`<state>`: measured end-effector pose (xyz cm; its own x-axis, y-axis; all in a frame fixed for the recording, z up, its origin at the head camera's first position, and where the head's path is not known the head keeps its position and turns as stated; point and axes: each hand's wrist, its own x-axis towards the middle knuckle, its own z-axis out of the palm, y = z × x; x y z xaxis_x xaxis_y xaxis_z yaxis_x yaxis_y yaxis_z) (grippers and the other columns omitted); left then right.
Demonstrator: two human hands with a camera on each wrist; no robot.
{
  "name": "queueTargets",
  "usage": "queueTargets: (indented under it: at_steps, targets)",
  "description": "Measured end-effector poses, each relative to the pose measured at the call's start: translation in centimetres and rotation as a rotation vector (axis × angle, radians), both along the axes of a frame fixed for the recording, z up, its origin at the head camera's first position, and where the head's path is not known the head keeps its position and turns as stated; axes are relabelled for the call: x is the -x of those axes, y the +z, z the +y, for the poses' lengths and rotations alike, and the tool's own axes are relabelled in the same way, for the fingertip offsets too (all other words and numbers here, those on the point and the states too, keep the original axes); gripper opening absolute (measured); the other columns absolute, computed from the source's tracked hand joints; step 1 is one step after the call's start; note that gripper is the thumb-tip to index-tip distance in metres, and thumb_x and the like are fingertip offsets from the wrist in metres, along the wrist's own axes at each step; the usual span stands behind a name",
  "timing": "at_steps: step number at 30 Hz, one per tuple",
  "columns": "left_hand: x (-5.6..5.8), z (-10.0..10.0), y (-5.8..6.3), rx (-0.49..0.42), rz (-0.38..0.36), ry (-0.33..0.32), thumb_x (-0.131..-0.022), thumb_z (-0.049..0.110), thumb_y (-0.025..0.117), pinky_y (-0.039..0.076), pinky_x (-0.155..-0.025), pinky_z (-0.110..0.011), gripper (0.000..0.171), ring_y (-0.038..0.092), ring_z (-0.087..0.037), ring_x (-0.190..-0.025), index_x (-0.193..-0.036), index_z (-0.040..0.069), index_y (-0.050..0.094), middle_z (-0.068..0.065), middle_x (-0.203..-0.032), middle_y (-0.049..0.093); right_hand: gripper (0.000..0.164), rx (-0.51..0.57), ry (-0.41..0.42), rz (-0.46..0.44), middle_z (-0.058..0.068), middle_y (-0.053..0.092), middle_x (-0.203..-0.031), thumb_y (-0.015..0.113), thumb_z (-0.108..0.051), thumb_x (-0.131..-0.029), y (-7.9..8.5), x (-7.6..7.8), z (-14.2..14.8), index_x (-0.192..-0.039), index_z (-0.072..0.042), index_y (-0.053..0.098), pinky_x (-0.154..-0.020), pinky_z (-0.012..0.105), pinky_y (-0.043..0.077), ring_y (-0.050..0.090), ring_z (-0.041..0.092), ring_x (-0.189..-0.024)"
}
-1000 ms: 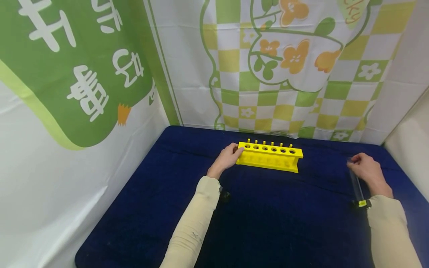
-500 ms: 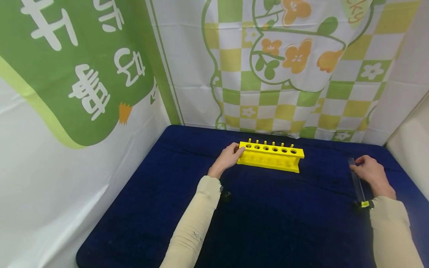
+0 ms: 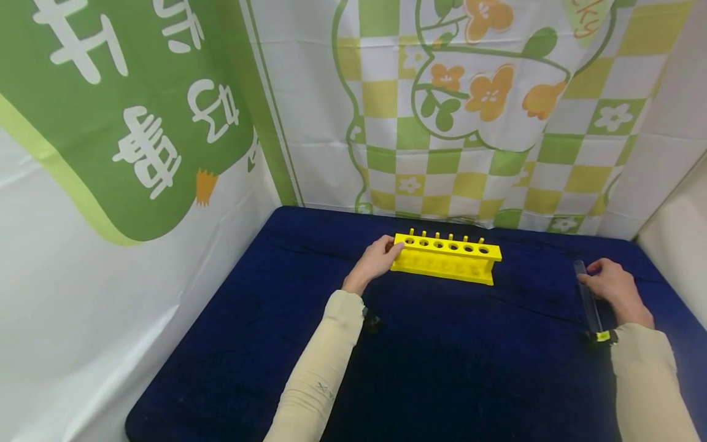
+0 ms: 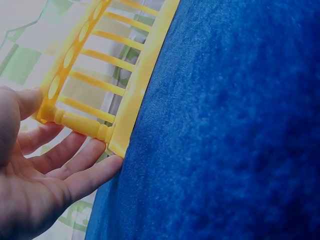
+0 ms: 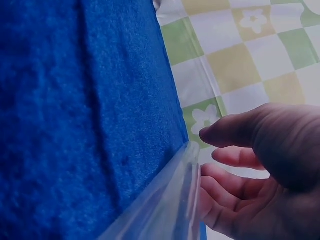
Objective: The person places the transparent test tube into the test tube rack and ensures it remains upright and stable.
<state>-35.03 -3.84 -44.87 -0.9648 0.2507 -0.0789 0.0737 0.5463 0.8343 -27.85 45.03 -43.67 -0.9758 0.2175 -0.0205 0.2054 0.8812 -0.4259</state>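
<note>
In the head view a yellow test tube rack (image 3: 442, 258), with a row of round holes on top and short pegs behind, stands toward the back of the table. My left hand (image 3: 377, 261) holds its left end. In the left wrist view the thumb lies at the top bar and the fingers (image 4: 82, 155) reach round the end post. At the far right, a clear test tube (image 3: 588, 298) slants beside my right hand (image 3: 614, 287). The right wrist view shows the tube (image 5: 175, 192) along the lower fingers, with the thumb apart from it and fingers loosely bent.
Dark blue cloth (image 3: 458, 362) covers the table. A printed curtain (image 3: 381, 184) hangs behind the back edge, and a white and green one (image 3: 221, 245) on the left. A small dark device with a yellow label (image 3: 602, 336) sits at the right wrist.
The right fingers have loosened from the tube's top, which now shows beside them, and the hand has shifted slightly right and down. The left hand stays on the rack.
</note>
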Motion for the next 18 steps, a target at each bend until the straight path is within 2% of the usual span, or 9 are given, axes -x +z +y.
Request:
queueTargets:
  at_steps: [5, 8, 18]
  targets:
    - [0.03, 0.16, 0.08, 0.002, 0.000, 0.003, -0.101, 0.055, 0.043, 0.052, -0.089, -0.036, 0.054, 0.058, -0.019, -0.099, -0.138, 0.016, 0.048, -0.005, -0.123, 0.060, 0.048, 0.062, 0.005, -0.030, 0.036, 0.059, -0.094, 0.057, -0.020, -0.094, -0.20, -0.09, 0.16, -0.117, 0.020, 0.042, -0.055, 0.037, 0.052, 0.064, 0.021, -0.060]
    - [0.00, 0.17, 0.10, 0.004, 0.003, 0.006, -0.101, 0.054, 0.043, 0.052, -0.089, -0.036, 0.054, 0.058, -0.020, -0.098, -0.138, 0.015, 0.049, -0.005, -0.123, 0.060, 0.050, 0.089, 0.009, -0.054, 0.039, 0.058, -0.097, 0.057, -0.018, -0.095, -0.22, -0.13, 0.20, -0.119, 0.022, 0.040, -0.056, 0.038, 0.055, 0.066, 0.021, -0.059]
    - [-0.06, 0.17, 0.11, 0.010, 0.000, 0.013, -0.101, 0.054, 0.043, 0.052, -0.090, -0.036, 0.054, 0.058, -0.019, -0.100, -0.138, 0.015, 0.048, -0.005, -0.125, 0.059, 0.051, 0.122, -0.029, -0.125, 0.038, 0.056, -0.094, 0.057, -0.019, -0.096, -0.47, 0.11, 0.29, -0.119, 0.022, 0.039, -0.057, 0.038, 0.057, 0.066, 0.021, -0.059]
